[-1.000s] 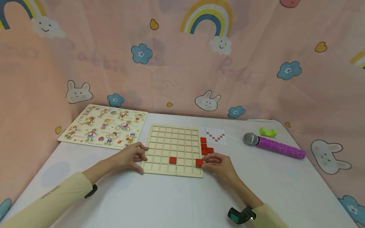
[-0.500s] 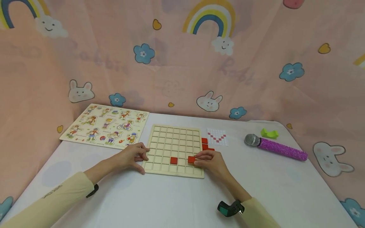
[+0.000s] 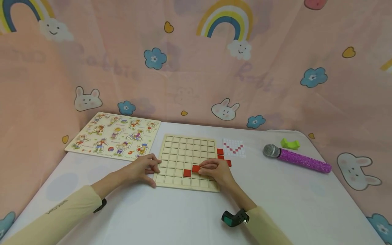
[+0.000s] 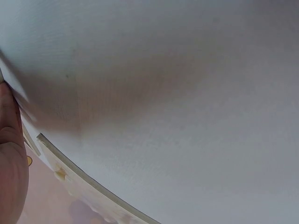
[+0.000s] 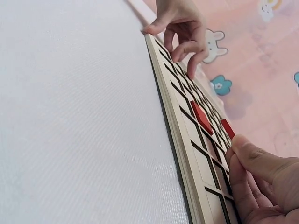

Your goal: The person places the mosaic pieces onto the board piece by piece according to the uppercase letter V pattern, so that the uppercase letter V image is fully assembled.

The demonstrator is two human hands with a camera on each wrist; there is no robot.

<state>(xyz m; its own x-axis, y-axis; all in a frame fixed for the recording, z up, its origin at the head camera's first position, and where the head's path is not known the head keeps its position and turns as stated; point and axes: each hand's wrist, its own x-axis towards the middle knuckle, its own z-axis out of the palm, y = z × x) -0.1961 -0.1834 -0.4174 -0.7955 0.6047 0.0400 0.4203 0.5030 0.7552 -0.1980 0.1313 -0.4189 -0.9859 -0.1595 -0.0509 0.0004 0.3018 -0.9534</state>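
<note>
In the head view a wooden grid board (image 3: 174, 152) lies flat on the white table. My left hand (image 3: 141, 169) touches its left edge, thumb by the near corner and bent fingers resting along the side. Between thumb and fingers my right hand (image 3: 218, 171) pinches a red square tile (image 3: 195, 168) over the board. Just left of it, another red tile (image 3: 187, 173) sits in the lower part of the grid; the right wrist view shows this tile (image 5: 202, 117) too. Only part of my left hand (image 4: 11, 158) shows in the left wrist view.
Several loose red tiles (image 3: 220, 151) lie along the board's right edge. Beyond them is a pattern card (image 3: 234, 148). A picture puzzle board (image 3: 114, 136) lies at back left. At the right are a purple microphone (image 3: 301, 160) and a lime-green block (image 3: 290, 144).
My right hand has moved left across the board with the pinched red tile, from the right edge toward the seated tile. My left hand has stayed at the board's left edge.
</note>
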